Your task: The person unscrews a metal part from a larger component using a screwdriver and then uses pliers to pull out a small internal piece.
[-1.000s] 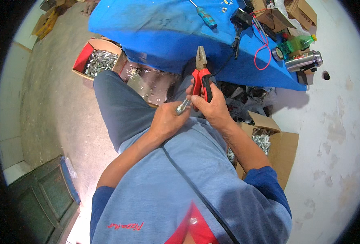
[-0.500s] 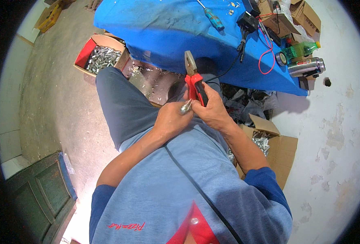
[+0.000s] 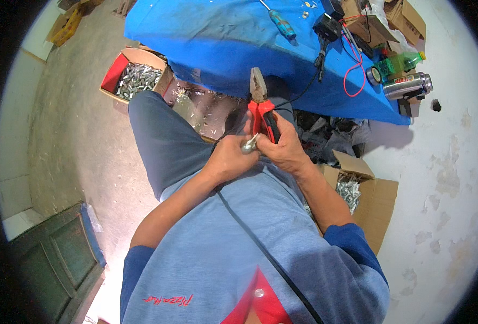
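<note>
In front of my belly my right hand (image 3: 285, 144) is closed around the handles of combination pliers (image 3: 261, 108), whose red-and-black grips lead up to a metal head pointing away from me. The jaws have nothing visible between them. My left hand (image 3: 229, 158) is curled, close beside the right one. Out of its fingers pokes a small silvery metal piece (image 3: 248, 146) with a thin pale strand at its tip. That strand reaches toward my right thumb; whether the thumb pinches it I cannot tell. Most of the piece is hidden in my left fist.
Beyond my knees stands a blue-covered table (image 3: 212, 40) with a screwdriver (image 3: 281, 24), a black adapter (image 3: 325, 28), a green bottle (image 3: 401, 63) and a steel flask (image 3: 409, 86). An open box of metal cylinders (image 3: 121, 92) sits left; another carton (image 3: 379, 208) stands by my right arm.
The pliers and both hands have shifted very slightly to the right in the picture. The silvery piece has turned a little in my left fingers. Both grips stay the same.
</note>
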The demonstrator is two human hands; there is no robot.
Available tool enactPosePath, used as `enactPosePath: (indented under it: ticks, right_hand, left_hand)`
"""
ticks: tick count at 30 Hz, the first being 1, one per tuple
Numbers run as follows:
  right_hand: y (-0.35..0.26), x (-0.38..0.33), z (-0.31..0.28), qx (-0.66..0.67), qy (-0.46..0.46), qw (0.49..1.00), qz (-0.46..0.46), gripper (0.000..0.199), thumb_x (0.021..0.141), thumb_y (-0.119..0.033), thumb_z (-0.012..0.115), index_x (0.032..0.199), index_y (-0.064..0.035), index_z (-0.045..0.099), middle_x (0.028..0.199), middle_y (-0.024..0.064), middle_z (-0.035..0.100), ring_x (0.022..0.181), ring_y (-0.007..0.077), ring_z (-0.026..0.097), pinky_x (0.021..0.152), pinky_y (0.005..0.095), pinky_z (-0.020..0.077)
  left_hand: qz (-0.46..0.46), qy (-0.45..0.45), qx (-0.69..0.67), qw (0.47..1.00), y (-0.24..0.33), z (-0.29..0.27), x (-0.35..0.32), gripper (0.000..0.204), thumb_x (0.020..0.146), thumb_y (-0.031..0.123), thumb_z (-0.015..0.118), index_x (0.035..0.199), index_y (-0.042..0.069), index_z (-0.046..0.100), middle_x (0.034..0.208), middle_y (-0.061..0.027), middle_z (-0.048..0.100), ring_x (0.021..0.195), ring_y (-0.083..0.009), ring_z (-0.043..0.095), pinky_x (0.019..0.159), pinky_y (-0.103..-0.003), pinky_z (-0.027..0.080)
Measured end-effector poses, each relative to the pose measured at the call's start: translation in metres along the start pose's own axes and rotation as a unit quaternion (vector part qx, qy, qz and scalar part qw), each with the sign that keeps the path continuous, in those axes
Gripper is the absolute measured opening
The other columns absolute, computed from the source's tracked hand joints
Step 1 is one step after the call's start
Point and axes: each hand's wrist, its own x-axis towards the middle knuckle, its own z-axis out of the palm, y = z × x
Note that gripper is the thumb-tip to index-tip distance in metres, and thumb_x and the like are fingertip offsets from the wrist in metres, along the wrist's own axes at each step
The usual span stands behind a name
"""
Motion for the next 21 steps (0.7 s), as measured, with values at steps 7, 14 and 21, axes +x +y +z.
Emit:
enactPosePath:
  ticks: [7, 14, 21]
  right_hand:
    - [-0.002, 0.004, -0.013, 0.084, -0.062, 0.994, 0.025, 0.048, 0.085, -0.004, 0.059, 0.133, 0.0008, 0.051, 0.109, 0.0085, 0.064, 0.098, 0.0141, 0.063, 0.089, 0.0301, 0.0512]
    - [0.006, 0.01, -0.019, 0.185, -0.074, 0.971, 0.128, 0.047, 0.083, -0.006, 0.06, 0.129, 0.0004, 0.052, 0.105, 0.0089, 0.065, 0.089, 0.0159, 0.065, 0.081, 0.0303, 0.0527]
    - [0.016, 0.011, -0.019, 0.237, -0.046, 0.953, 0.18, 0.044, 0.083, -0.003, 0.063, 0.126, -0.0006, 0.054, 0.102, 0.0085, 0.065, 0.087, 0.0161, 0.065, 0.077, 0.0301, 0.0531]
  left_hand:
    - [-0.04, -0.064, -0.06, 0.995, 0.005, -0.008, 0.001, 0.024, 0.084, 0.019, 0.068, 0.086, -0.005, 0.067, 0.07, -0.0017, 0.06, 0.066, -0.0087, 0.054, 0.06, -0.028, 0.044]
    - [-0.052, -0.042, 0.05, 0.997, 0.005, -0.002, -0.003, 0.033, 0.083, 0.029, 0.067, 0.086, -0.003, 0.069, 0.072, -0.0228, 0.066, 0.071, -0.0325, 0.068, 0.069, -0.042, 0.051]
    - [-0.028, 0.003, 0.122, 0.992, 0.011, 0.0, -0.003, 0.031, 0.081, 0.027, 0.066, 0.083, -0.004, 0.069, 0.071, -0.0271, 0.064, 0.072, -0.0416, 0.067, 0.068, -0.047, 0.051]
